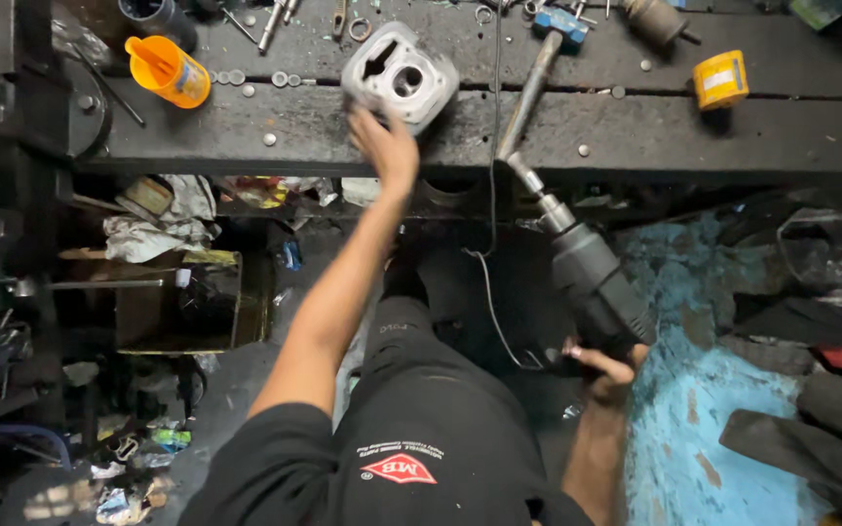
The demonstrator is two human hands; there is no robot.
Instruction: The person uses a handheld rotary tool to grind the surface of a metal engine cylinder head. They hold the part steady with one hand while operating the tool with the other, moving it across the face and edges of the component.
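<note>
Spanning the top: dark worktop (733, 136)
Resting near its front edge: grey metal cylinder block (400, 73)
Left hand (384, 146): fingers touching block, not clasped
Right hand (604, 368): fingers gripping power tool (596, 287), bit off block; work unstarted

Dim, oily workshop seen from my feed.
I see a black metal counter (635, 136) across twelve o'clock, a worn blue-painted floor (694, 409) at four o'clock, and a shadowed, cluttered shelf (177, 292) with crumpled rags (148, 234) at nine o'clock.
</note>
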